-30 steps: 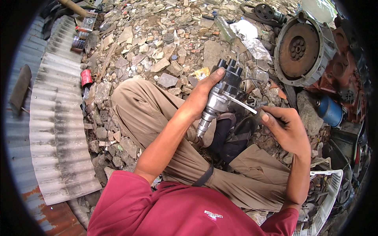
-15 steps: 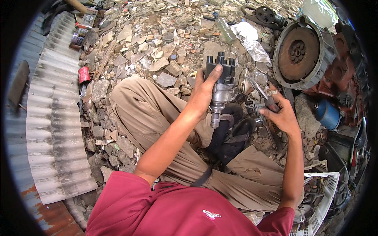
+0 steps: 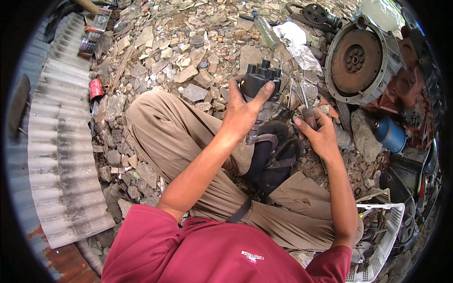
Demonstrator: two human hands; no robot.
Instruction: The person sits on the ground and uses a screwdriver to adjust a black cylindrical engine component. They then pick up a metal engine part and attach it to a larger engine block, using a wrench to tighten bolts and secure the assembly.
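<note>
Of our 2 hands, the left hand point(image 3: 244, 111) clasps the distributor point(image 3: 257, 86), top end up, near our shoes point(image 3: 282, 158); the right hand point(image 3: 322, 134) grips the screwdriver point(image 3: 309, 116), apart from it. We seem to be inspecting; the next move calls for a steady hold and careful aim.

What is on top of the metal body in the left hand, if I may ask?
A black cap with short posts; the left hand hides part of the cap and metal body.
</note>
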